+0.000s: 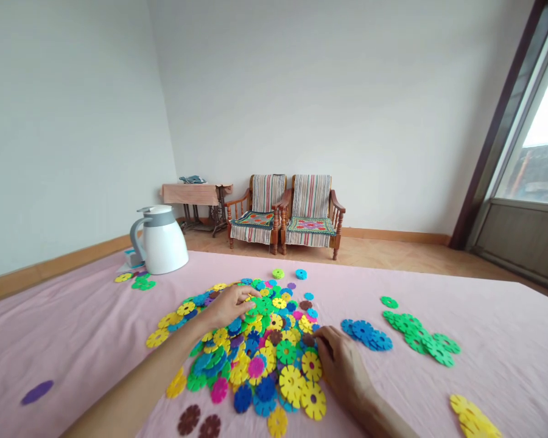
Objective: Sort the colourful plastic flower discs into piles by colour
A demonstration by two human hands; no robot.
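Note:
A heap of notched plastic building discs (pixel 256 367) in several colours spreads over the pink cloth. My left hand (pixel 231 306) reaches across the top of it, fingers stretched and apart, their tips at some green discs (pixel 261 307). At the heap's right edge, my right hand (pixel 343 363) has its fingers curled in, with the thumb and index tips against a brown disc (pixel 308 340). The undersides of its fingers are hidden. Large yellow discs (pixel 313 399) lie just left of that hand, and blue discs (pixel 365 333) lie beyond it.
Green discs (pixel 420 336) and yellow discs (pixel 474 418) form separate groups at right. Two brown discs (pixel 189 420) lie in front, a purple disc (pixel 37 392) at left. A white jug (pixel 165 243) stands at the back left. Two chairs (pixel 310 228) are beyond the table edge.

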